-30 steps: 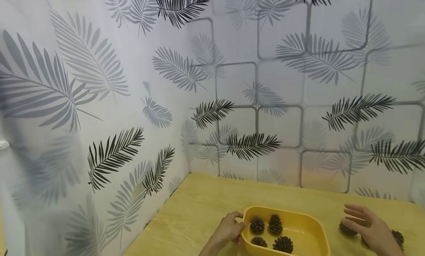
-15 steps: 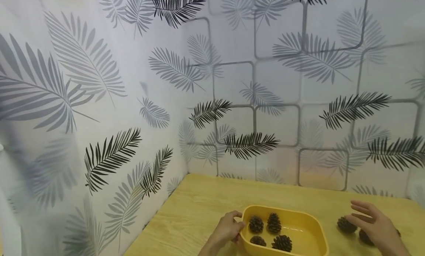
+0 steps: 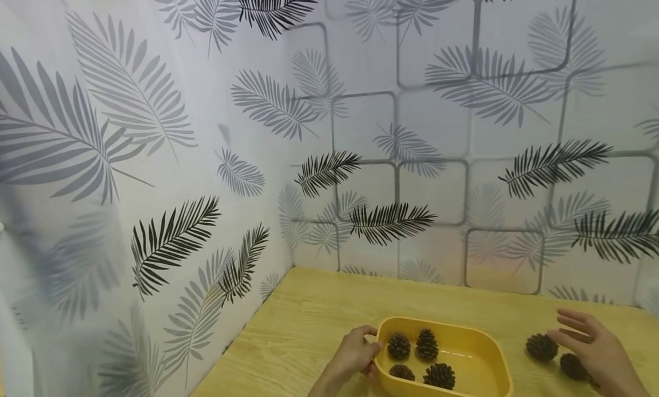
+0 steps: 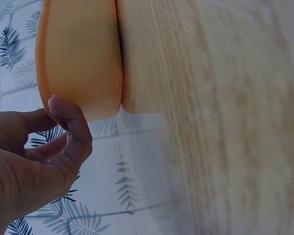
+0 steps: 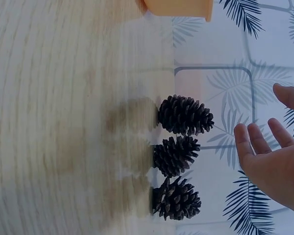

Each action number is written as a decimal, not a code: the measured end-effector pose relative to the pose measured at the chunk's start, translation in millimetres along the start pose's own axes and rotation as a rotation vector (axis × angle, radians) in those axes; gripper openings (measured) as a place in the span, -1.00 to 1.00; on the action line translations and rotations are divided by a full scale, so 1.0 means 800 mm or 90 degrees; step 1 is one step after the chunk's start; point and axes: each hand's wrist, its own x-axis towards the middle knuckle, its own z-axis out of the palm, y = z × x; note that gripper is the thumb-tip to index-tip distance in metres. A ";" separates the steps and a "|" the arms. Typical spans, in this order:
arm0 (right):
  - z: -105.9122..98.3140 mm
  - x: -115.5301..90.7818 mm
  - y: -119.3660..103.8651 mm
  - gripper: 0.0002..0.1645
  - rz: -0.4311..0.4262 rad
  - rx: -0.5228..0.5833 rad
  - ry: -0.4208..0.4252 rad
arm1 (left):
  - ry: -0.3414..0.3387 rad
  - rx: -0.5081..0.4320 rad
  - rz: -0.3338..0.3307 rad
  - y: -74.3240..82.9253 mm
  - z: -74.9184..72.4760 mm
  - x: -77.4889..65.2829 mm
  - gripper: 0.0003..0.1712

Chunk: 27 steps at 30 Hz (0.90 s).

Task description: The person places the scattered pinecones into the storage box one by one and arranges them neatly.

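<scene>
My left hand [image 3: 352, 354] pinches the left end of a yellow plastic bin [image 3: 479, 367], thumb and fingers at its rim. In the left wrist view, the curled fingers of that hand [image 4: 54, 152] meet the edge of the bin wall [image 4: 83, 58]. Several brown pine cones [image 3: 440, 376] lie inside, mostly toward the bin's left. On the right, my right hand [image 3: 599, 348] hovers with fingers extended and holds nothing. Near it a pine cone [image 3: 542, 347] and another pine cone [image 3: 572, 366] rest on the table. The right wrist view shows three pine cones [image 5: 185, 115] in a row beside the hand.
The light wood-grain table [image 3: 304, 317] runs back to a corner of pale walls. A leaf-patterned covering [image 3: 381, 185] hangs or lies over both walls. The bin stands left of the loose pine cones.
My right hand has shifted to the right, so the loose pine cones it partly hid show more fully. The left hand and the bin keep their place.
</scene>
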 end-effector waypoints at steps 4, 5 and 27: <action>0.001 0.000 0.003 0.15 0.008 0.001 0.002 | 0.001 -0.003 0.003 -0.002 -0.001 0.000 -0.62; 0.001 -0.001 0.004 0.16 0.012 0.001 0.003 | 0.002 -0.002 0.003 -0.002 -0.001 0.001 -0.62; 0.003 0.010 0.022 0.12 0.009 -0.025 0.028 | -0.002 -0.002 0.009 0.001 -0.001 -0.004 -0.62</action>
